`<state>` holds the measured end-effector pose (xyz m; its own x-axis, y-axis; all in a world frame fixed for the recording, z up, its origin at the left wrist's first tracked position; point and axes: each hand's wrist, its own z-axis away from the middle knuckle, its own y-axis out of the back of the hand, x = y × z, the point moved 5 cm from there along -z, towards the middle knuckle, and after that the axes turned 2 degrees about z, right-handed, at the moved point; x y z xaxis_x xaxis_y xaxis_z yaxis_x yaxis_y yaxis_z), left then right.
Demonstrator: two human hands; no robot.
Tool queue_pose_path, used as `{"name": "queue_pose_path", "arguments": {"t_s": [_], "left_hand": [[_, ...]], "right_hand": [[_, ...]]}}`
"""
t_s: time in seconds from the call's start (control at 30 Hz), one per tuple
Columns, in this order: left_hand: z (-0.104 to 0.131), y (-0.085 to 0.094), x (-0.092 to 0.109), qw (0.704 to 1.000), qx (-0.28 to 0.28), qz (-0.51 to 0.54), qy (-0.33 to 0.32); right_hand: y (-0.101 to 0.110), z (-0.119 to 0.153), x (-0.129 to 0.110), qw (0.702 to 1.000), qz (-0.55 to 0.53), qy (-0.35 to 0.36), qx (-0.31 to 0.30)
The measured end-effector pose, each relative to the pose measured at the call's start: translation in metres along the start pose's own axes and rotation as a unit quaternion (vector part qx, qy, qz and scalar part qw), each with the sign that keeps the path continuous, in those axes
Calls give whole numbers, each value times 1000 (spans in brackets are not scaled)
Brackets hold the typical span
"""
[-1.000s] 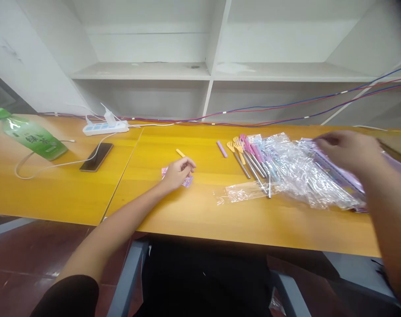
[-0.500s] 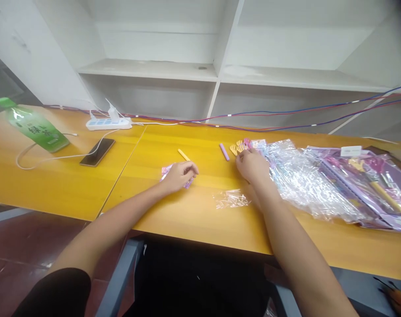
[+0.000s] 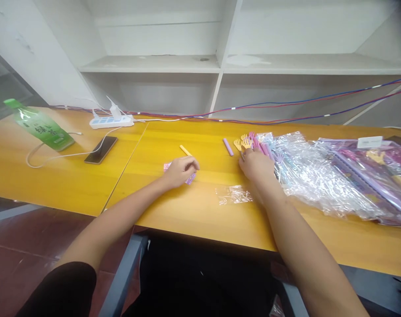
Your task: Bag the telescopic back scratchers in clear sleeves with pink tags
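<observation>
On the yellow tabletop (image 3: 200,207), seen from the head camera, the left hand (image 3: 179,171) lies with fingers loosely curled over a small printed card (image 3: 190,178), just short of a yellow stick (image 3: 185,150), and whether it grips anything cannot be told. Farther right, the right hand (image 3: 258,167) reaches over the yellow and pink claw-headed sticks (image 3: 245,142), its fingertips too hidden to show if they are closed on one, between a purple tube (image 3: 228,147) and crinkled clear plastic bags (image 3: 314,174).

Room runs between the left hand (image 3: 181,171) and lilac tube (image 3: 228,147); plastic bags (image 3: 314,169) block rightward.
</observation>
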<state>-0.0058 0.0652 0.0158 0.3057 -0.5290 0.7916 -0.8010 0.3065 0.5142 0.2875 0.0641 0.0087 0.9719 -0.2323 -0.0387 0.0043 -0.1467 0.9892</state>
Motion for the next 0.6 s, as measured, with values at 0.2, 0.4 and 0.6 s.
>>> {"name": "queue_pose_path", "arguments": {"t_s": [0.2,0.4,0.6], "left_hand": [[-5,18,-5,998,52,-34,-1],[-4,16,-2,998,42,-47,-29],[-3,10,-1,998,5,-62,-22]], "right_hand": [[-2,-2,0,1000,0,-15,-24],[-1,-1,2,1000,-14,-1,-15],[-5,-1,4,999,0,-9,-40]]}}
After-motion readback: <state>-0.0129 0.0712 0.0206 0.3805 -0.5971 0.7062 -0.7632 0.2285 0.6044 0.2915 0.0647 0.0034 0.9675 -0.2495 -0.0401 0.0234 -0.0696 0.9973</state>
